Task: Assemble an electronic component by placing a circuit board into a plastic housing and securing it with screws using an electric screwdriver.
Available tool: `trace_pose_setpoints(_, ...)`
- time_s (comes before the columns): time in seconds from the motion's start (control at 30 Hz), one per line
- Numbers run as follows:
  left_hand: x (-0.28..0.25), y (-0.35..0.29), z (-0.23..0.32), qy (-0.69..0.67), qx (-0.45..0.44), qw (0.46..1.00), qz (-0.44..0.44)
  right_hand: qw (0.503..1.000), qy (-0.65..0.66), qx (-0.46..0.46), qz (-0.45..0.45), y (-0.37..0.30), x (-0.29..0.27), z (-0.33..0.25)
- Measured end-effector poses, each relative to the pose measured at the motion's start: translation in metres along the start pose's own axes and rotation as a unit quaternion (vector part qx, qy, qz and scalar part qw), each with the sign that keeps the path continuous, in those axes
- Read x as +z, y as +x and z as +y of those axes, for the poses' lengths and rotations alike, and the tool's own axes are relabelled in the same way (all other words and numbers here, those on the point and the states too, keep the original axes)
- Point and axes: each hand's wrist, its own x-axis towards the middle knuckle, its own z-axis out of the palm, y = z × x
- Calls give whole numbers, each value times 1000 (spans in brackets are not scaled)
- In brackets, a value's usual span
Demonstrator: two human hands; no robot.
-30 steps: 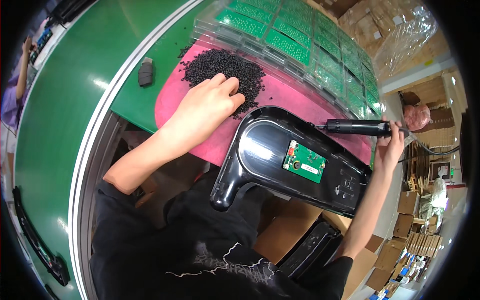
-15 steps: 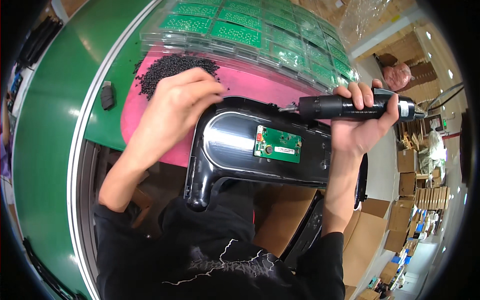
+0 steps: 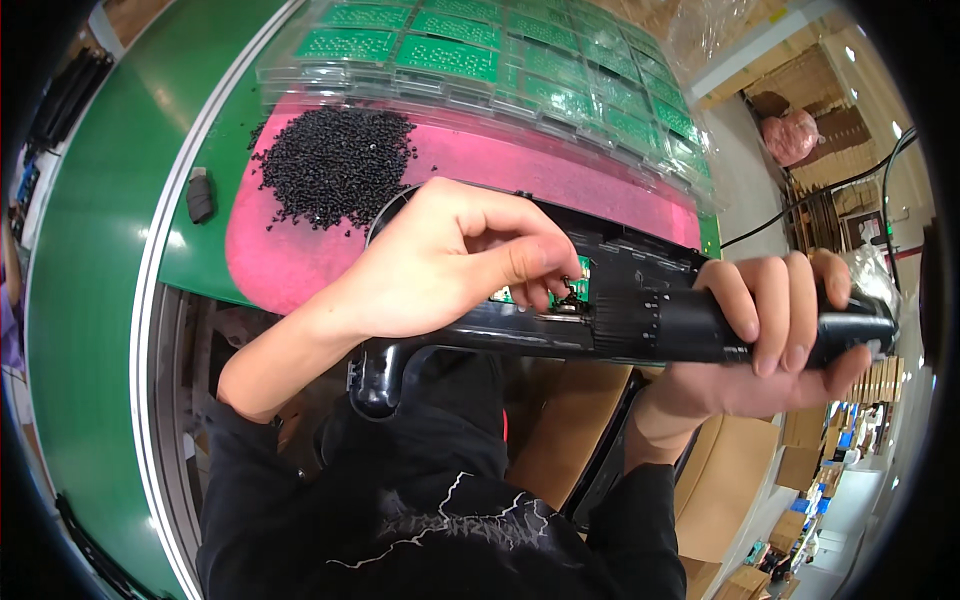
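My left hand [image 3: 440, 265] reaches over the black plastic housing [image 3: 500, 338], its fingertips pinched around a few small black screws [image 3: 568, 290]. Under those fingers lies a green circuit board [image 3: 584, 266], mostly covered by the hand. My right hand [image 3: 775, 305] is wrapped around a black electric screwdriver [image 3: 655, 326], held nearly level. The metal bit [image 3: 565, 317] points left, close below the left fingertips. Whether a screw touches the bit is too small to tell.
A heap of black screws [image 3: 335, 165] sits on the pink mat [image 3: 265, 265] at the left. Clear trays of green circuit boards [image 3: 445, 60] stand behind. A dark USB-plug-like item [image 3: 201, 196] lies on the green table [image 3: 100, 300]. A cable [image 3: 830, 190] runs at the right.
My left hand has moved right and down from beside the screw heap to over the circuit board. The screwdriver has come lower and nearer me, its bit now by the left fingertips.
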Motion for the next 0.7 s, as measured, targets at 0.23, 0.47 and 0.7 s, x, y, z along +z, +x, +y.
trace_pose_setpoints(0.23, -8, -1, -11, 285, 170, 942, -47, 997, -53, -61, -9, -6, 10, -11)
trace_pose_setpoints(0.47, -2, 3, -16, 280, 246, 927, -47, 995, -67, -73, -27, -9, 6, -11)
trace_pose_setpoints(0.7, -3, 2, -14, 313, 201, 925, -72, 991, -91, -77, -67, -8, 4, -6)
